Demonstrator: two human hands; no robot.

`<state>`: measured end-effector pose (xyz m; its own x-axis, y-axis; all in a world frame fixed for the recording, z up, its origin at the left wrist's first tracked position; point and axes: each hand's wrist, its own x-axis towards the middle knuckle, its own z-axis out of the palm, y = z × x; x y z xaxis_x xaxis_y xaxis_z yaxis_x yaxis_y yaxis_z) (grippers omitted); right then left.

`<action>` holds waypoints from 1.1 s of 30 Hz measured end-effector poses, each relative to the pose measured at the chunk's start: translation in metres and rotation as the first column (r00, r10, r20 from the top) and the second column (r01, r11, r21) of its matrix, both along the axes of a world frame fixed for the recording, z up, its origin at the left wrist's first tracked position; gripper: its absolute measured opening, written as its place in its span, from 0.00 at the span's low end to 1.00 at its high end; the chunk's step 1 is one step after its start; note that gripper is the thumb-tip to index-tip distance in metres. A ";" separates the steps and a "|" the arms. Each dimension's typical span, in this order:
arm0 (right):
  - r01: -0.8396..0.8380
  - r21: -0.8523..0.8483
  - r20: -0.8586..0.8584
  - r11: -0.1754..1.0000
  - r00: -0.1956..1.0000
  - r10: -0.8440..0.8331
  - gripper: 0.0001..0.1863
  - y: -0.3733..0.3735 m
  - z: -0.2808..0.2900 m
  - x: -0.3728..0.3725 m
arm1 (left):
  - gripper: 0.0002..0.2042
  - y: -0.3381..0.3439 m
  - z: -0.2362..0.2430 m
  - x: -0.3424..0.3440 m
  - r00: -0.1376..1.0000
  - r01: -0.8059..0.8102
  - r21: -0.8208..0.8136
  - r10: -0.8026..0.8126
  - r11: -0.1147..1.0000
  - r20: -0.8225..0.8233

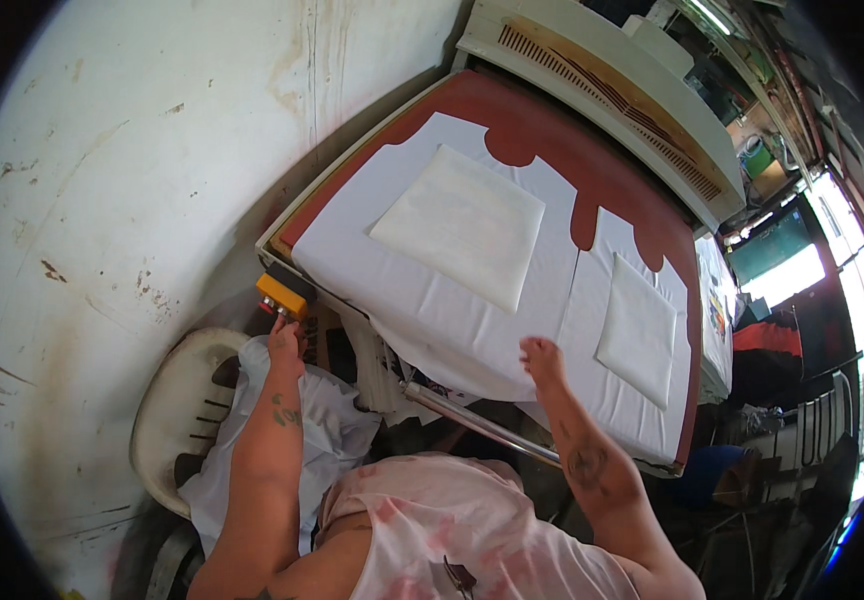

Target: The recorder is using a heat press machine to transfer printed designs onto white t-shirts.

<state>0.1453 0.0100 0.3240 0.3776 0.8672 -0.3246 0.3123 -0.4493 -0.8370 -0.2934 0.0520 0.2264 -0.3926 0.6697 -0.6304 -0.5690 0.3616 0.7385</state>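
Observation:
My left hand (287,345) reaches up to a yellow control box (285,291) with small buttons at the front left corner of a heat press. Its fingers stretch to the box's near side and hold nothing. My right hand (543,360) hovers by the near part of the press bed, its fingers curled in, with nothing visible in them. Two white shirt-shaped fabric pieces, a larger one (352,225) and a smaller one (602,400), lie side by side on the red pad (472,98). On each rests a white sheet, the left (462,225) and the right (639,330).
A vented beige press housing (602,90) runs along the bed's far side. A stained white wall (142,150) stands at left. White cloth (332,400) drapes over a plastic chair (167,420) beside my left arm. A metal bar (482,423) runs below the bed's front edge.

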 end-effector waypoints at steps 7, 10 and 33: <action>0.312 -0.259 0.380 0.914 0.903 -0.201 0.34 0.084 0.018 -0.068 | 0.25 -0.002 -0.021 -0.016 0.998 -0.007 0.102 0.000 0.995 0.070; 0.348 -0.313 0.480 0.884 0.861 -0.169 0.38 0.082 0.041 -0.085 | 0.25 -0.003 -0.011 -0.005 0.993 -0.100 0.075 0.096 0.992 0.063; 0.687 0.068 -0.522 0.724 0.643 -0.561 0.25 -0.028 0.030 0.233 | 0.13 -0.019 0.064 0.158 0.800 0.468 0.376 -0.202 0.800 -0.565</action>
<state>0.3778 -0.0180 0.3541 0.7279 0.5465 -0.4141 -0.3921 -0.1636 -0.9053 -0.1350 0.0331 0.2904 -0.2375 0.9713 0.0105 -0.0086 -0.0130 0.9999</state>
